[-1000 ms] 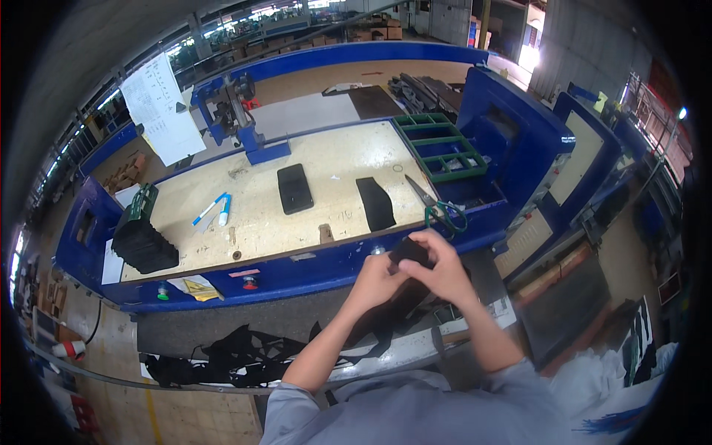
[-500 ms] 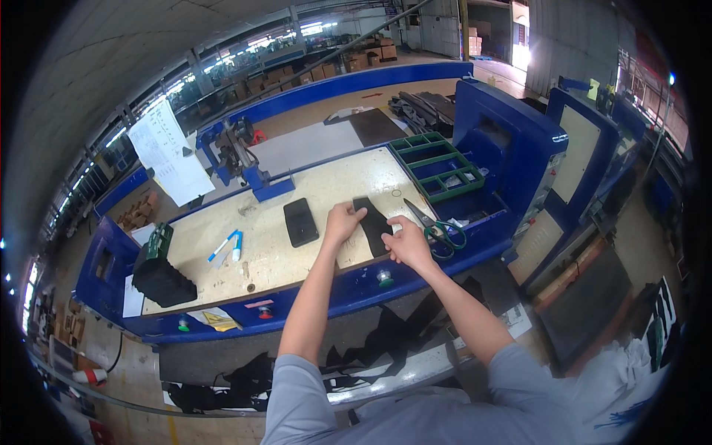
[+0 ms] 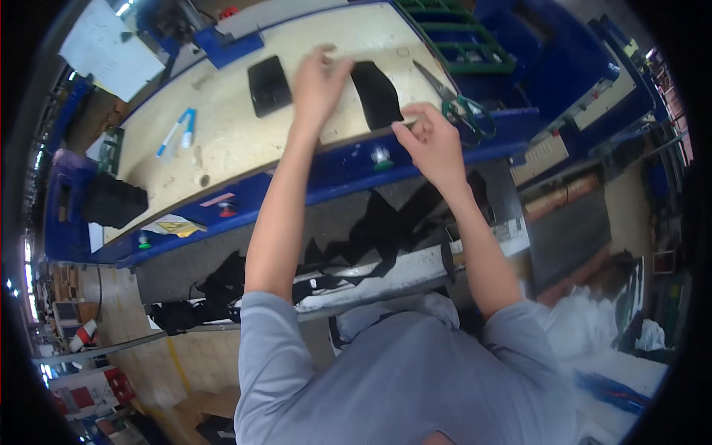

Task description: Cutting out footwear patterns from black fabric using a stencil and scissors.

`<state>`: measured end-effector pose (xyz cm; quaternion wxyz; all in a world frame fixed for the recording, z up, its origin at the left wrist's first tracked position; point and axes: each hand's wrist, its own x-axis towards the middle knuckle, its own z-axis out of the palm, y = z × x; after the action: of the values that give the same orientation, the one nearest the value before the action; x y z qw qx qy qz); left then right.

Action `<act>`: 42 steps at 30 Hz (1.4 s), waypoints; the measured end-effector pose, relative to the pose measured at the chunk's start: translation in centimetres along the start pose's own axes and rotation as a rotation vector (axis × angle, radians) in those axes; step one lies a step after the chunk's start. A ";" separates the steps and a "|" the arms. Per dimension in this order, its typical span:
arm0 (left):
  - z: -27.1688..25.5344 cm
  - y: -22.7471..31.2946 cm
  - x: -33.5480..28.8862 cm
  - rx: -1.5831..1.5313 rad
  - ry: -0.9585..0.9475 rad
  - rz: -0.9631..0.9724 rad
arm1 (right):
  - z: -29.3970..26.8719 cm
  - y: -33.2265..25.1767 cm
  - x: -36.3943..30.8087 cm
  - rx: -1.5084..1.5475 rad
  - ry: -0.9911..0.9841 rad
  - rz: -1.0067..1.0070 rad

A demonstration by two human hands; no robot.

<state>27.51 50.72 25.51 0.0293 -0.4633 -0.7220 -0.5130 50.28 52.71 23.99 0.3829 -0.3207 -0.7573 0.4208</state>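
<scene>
A black fabric-like piece (image 3: 377, 96) with curved sides lies on the pale work board (image 3: 222, 104), close to its near edge. Just left of it, my left hand (image 3: 319, 89) is raised with the fingers apart, holding nothing. My right hand (image 3: 436, 144) is at the piece's near right corner, thumb and forefinger closed around the edge. To the left of my left hand lies a black phone (image 3: 268, 86). Scissors with green handles (image 3: 467, 117) rest beyond my right hand, blades pointing away.
Blue and white pens (image 3: 178, 133) lie on the board's left. A stack of black pieces (image 3: 115, 200) stands at the left end. A green compartment tray (image 3: 475, 58) sits far right. Knobs (image 3: 381, 159) line the blue front rail; black offcuts (image 3: 371, 222) lie below.
The view has tipped downward, so the table sits higher in the picture. My left hand has come off the black piece and opened. My right hand stays at its near corner.
</scene>
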 end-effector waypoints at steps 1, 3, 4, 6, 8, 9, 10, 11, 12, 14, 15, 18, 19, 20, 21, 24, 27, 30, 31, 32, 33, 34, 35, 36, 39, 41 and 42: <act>-1.5 2.1 -2.2 0.031 0.114 0.139 | -0.6 2.0 -2.1 -0.016 0.002 0.038; -4.1 3.6 -10.0 -0.063 0.214 0.141 | -2.2 7.0 -7.7 -0.058 -0.130 0.159; -4.4 2.8 -15.1 -0.129 0.280 0.052 | -2.7 9.1 -10.3 -0.123 -0.216 0.267; -3.9 -0.3 -22.6 -0.144 0.165 0.156 | -3.2 13.7 -15.1 -0.236 -0.299 0.371; -2.2 -3.6 -29.0 -0.020 -0.228 -0.396 | -2.4 15.5 -16.9 -0.335 -0.364 0.441; -1.2 -6.3 -32.0 0.033 -0.239 -0.397 | -1.9 15.5 -16.9 -0.341 -0.379 0.449; -0.5 -6.8 -33.2 0.155 -0.247 -0.282 | -1.5 16.5 -16.4 -0.427 -0.320 0.193; 0.1 -7.4 -33.3 0.279 -0.243 -0.159 | -0.9 17.6 -15.4 -0.503 -0.256 -0.078; 0.6 -7.7 -33.5 0.281 -0.235 -0.163 | -0.8 18.4 -14.5 -0.503 -0.261 -0.085; 1.2 -7.8 -33.0 0.291 -0.360 -0.102 | -0.6 19.9 -13.0 -0.672 -0.424 -0.225; 1.0 -7.8 -32.4 0.297 -0.350 -0.103 | -0.8 20.2 -12.5 -0.668 -0.425 -0.237; -0.2 -8.1 -31.0 -0.101 -0.649 -0.538 | -1.7 21.0 -10.7 -0.725 -0.644 -0.237; -0.7 -9.6 -32.2 -0.096 -0.635 -0.538 | -1.7 20.9 -10.3 -0.721 -0.647 -0.251; -1.1 -11.0 -33.5 -0.195 -0.573 -0.596 | -1.9 20.8 -9.8 -0.697 -0.658 -0.202; -1.5 -11.7 -34.2 -0.294 -0.515 -0.651 | -2.0 21.0 -9.3 -0.673 -0.667 -0.147; -3.0 -11.4 -35.2 -0.331 -0.465 -0.759 | -2.1 22.7 -8.6 -0.704 -0.318 -0.111; -4.1 -11.9 -35.6 -0.390 -0.439 -0.884 | -1.4 23.1 -7.9 -0.758 -0.316 -0.019; -4.4 -11.8 -35.6 -0.476 -0.399 -0.803 | -0.9 23.8 -7.3 -0.783 -0.338 0.044; -4.5 -11.5 -35.3 -0.386 -0.443 -0.803 | -0.8 24.2 -7.4 -0.776 -0.338 0.060; -4.6 -11.2 -34.9 -0.297 -0.488 -0.802 | -0.8 24.6 -7.6 -0.777 -0.337 0.063; -4.2 -11.0 -34.2 -0.299 -0.493 -0.800 | -1.0 25.0 -7.8 -0.787 -0.292 0.031; -3.8 -10.8 -33.3 -0.382 -0.477 -0.925 | -1.0 25.0 -8.0 -0.793 -0.251 -0.005; -3.3 -10.8 -32.4 -0.467 -0.459 -1.050 | -1.0 25.0 -8.1 -0.793 -0.253 -0.003; -2.8 -10.9 -31.4 -0.445 -0.480 -1.098 | -1.2 25.0 -8.2 -0.792 -0.248 -0.001; -0.5 -15.7 -32.6 -0.375 -0.325 -0.930 | -1.2 23.8 -8.2 -0.761 -0.222 -0.065; 0.2 -15.6 -32.8 -0.271 -0.223 -0.798 | -2.3 23.7 -8.6 -0.752 -0.182 -0.100; -0.3 -15.4 -33.4 -0.116 -0.169 -0.743 | -2.8 23.5 -9.2 -0.705 -0.215 -0.101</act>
<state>35.62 28.45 -2.57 -0.2445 -0.2116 -0.8102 -0.4888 61.16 56.72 1.39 0.1874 -0.3491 -0.9065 0.1458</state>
